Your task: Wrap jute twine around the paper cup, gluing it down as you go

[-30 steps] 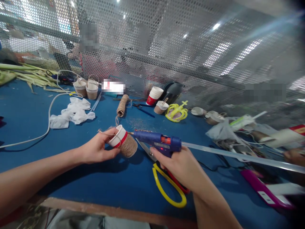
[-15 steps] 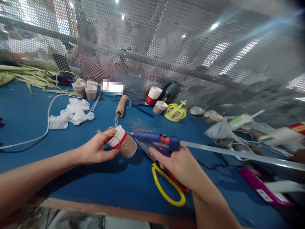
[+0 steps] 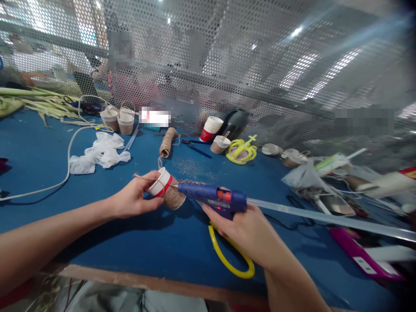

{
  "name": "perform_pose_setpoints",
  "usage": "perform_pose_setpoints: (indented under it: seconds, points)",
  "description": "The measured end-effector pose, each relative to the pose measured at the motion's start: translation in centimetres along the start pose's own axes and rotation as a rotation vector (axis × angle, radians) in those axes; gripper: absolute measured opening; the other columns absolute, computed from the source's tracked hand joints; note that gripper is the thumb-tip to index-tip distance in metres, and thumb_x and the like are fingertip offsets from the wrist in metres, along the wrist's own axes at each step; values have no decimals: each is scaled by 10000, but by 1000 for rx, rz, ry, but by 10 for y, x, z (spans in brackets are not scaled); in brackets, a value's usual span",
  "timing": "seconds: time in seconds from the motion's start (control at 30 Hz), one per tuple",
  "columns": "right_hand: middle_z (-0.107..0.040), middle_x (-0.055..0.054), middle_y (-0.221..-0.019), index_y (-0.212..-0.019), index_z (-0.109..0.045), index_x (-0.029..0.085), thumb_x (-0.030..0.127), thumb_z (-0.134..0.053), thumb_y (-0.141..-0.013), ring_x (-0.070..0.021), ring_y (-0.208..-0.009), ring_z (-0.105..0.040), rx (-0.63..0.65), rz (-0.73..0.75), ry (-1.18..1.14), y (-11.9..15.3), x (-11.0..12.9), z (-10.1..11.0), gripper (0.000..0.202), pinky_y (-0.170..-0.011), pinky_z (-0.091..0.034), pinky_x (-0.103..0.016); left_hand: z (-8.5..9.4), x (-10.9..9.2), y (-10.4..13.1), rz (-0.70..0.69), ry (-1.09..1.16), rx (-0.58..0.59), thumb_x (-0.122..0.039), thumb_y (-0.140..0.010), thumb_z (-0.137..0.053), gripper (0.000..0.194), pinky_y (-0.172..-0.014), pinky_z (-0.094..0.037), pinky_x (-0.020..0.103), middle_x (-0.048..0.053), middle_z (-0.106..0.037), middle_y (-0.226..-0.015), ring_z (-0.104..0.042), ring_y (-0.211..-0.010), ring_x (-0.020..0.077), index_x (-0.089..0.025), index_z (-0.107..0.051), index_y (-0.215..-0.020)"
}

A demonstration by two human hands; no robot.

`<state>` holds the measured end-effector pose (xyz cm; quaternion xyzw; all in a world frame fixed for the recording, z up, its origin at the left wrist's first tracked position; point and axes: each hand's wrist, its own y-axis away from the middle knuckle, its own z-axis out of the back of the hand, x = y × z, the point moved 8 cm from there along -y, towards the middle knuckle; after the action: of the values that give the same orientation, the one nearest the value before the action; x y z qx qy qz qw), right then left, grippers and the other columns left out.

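My left hand (image 3: 136,195) grips a paper cup (image 3: 160,185) by its rim, tilted on its side. Brown twine (image 3: 174,200) is wound round the cup's lower part, below a red and white band. In my right hand (image 3: 242,225) is a blue glue gun (image 3: 211,195), its nozzle at the cup's twine and a long clear glue stick (image 3: 308,214) out of its back. Under that hand lie scissors with a yellow handle (image 3: 224,255), partly hidden. A spool of twine (image 3: 167,142) lies behind the cup, a strand running towards it.
White crumpled plastic (image 3: 100,151) and a white cable lie left. Twine-wrapped cups (image 3: 125,121), stacked paper cups (image 3: 211,128), pliers (image 3: 198,148) and a yellow crown-shaped piece (image 3: 241,151) stand or lie along the back. A purple item (image 3: 354,251) and clutter fill the right.
The glue gun has moved slightly left and down, so its nozzle now overlaps the twine on the cup. My left hand keeps its hold. The view has shifted a little.
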<state>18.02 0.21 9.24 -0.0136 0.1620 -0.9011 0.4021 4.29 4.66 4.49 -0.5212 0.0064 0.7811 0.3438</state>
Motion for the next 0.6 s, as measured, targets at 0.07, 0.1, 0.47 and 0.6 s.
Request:
perform_pose_setpoints:
  seconds: [0.07, 0.1, 0.47, 0.6]
  points:
    - [-620, -54, -606, -825, -678, 149, 159, -362, -831, -133, -510, -552, 15, -42, -10, -1, -1, -1, 317, -482, -428, -226, 0, 1, 0, 12, -7, 1, -165, -763, -504, 75, -821, -424, 243, 73, -534, -973, -532, -891, 151, -123, -552, -802]
    - [-613, -51, -588, -807, -677, 146, 171, -363, -833, -129, -493, -542, 21, -54, -17, -1, -1, -1, 316, -470, -422, -223, 0, 1, -1, 15, -10, 2, -166, -764, -504, 80, -816, -426, 240, 73, -533, -970, -533, -887, 150, -121, -552, -809]
    - [-560, -12, -455, -687, -644, 173, 259, -366, -836, -140, -442, -516, 39, -237, -203, -7, -26, -3, 327, -509, -416, -260, -3, -3, 2, -42, 1, 27, -141, -753, -505, 84, -823, -416, 248, 71, -517, -929, -520, -897, 156, -122, -527, -832]
    - [-516, 24, -392, -558, -572, 203, 286, -433, -812, -126, -404, -496, 68, -355, -335, -2, -29, -8, 301, -515, -418, -257, -3, 0, 3, -29, 32, 23, -144, -760, -502, 83, -835, -411, 246, 66, -508, -939, -521, -903, 152, -124, -524, -837]
